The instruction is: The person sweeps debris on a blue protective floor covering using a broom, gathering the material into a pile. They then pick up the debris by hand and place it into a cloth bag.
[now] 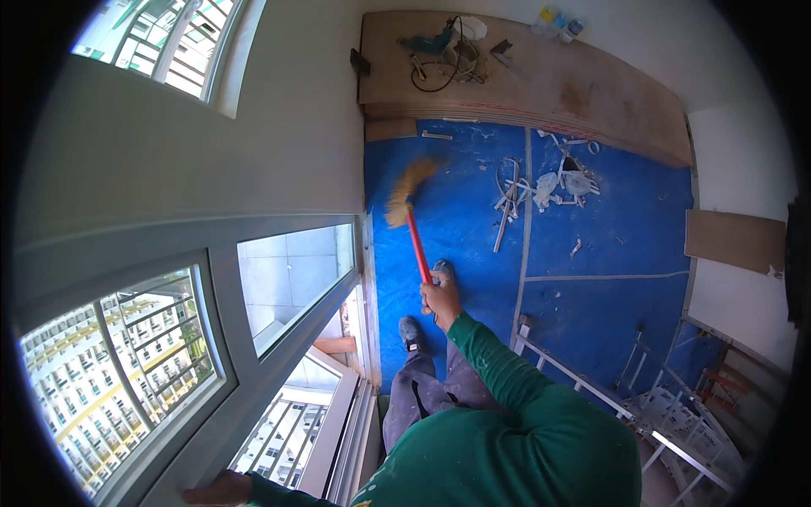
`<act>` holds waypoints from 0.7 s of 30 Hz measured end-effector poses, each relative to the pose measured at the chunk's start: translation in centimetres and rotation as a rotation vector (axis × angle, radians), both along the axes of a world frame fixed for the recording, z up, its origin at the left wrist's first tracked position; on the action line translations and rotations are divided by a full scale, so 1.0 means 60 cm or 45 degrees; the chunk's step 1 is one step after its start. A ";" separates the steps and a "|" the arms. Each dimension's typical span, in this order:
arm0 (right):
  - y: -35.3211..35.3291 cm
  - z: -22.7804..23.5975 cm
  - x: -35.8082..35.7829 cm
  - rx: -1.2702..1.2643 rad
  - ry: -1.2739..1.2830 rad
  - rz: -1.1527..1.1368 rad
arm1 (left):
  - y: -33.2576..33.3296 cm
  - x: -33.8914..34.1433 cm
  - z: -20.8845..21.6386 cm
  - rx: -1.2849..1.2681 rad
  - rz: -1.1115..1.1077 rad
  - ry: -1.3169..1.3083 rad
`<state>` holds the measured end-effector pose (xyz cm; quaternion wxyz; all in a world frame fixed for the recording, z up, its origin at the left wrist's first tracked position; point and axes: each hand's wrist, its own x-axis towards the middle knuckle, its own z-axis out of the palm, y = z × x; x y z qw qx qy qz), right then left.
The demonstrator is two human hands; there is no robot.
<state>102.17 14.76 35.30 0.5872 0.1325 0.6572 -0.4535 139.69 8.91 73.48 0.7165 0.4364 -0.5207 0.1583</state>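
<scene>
My right hand (440,297) is closed round the red handle of a short broom (418,246). The broom's yellowish bristles (410,193) are spread and smeared by motion, low over the blue floor sheet (473,228) ahead of my feet. At the lower left, my left hand (221,488) is on the edge of a white-framed glazed door (221,245), its fingers bent over the frame and partly out of sight. To the right of the broom lies a heap of white offcut strips and crumpled plastic (553,186).
Stacked brown boards (541,84) along the far wall carry a power tool with a cable (435,42), a bucket (461,56) and bottles (557,24). A metal ladder (583,380) stands at my right. Another brown board (733,239) is by the right wall.
</scene>
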 end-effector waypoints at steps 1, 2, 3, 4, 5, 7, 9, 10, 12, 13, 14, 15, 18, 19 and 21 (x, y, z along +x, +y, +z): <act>-0.005 0.015 -0.013 -0.080 0.029 0.014 | 0.002 0.005 0.000 0.018 0.073 -0.009; -0.023 0.018 -0.032 -0.092 -0.014 0.054 | 0.007 0.011 -0.001 0.102 0.241 -0.048; -0.053 0.005 -0.065 -0.033 0.004 0.080 | 0.013 0.020 0.002 0.233 0.486 -0.122; -0.089 -0.018 -0.100 -0.130 0.054 0.028 | 0.020 0.029 0.002 0.429 0.819 -0.328; -0.133 -0.056 -0.150 -0.186 -0.038 0.085 | 0.025 0.040 0.005 0.638 1.034 -0.586; -0.213 -0.147 -0.253 -0.333 -0.017 -0.021 | 0.032 0.059 -0.006 0.384 0.814 -0.185; -0.265 -0.237 -0.357 -0.183 -0.097 -0.229 | 0.037 0.075 -0.008 0.313 0.640 0.074; -0.275 -0.274 -0.403 -0.145 -0.258 -0.430 | 0.036 0.082 -0.010 0.313 0.767 0.095; -0.258 -0.311 -0.474 -0.086 -0.254 -0.759 | 0.039 0.092 -0.012 0.299 0.934 0.099; -0.234 -0.309 -0.494 -0.213 -0.225 -0.771 | 0.040 0.095 -0.012 0.305 0.942 0.091; -0.201 -0.292 -0.508 -0.146 -0.149 -0.860 | 0.043 0.097 -0.014 0.300 0.952 0.097; -0.165 -0.264 -0.512 -0.209 -0.094 -0.742 | 0.047 0.099 -0.015 0.291 0.964 0.108; -0.048 -0.106 -0.480 -0.196 0.141 -0.542 | 0.055 0.103 -0.019 0.268 0.991 0.123; -0.015 -0.043 -0.459 -0.146 0.104 -0.462 | 0.057 0.104 -0.020 0.265 0.991 0.123; 0.031 0.075 -0.405 -0.072 0.099 -0.386 | 0.054 0.108 -0.022 0.267 0.975 0.123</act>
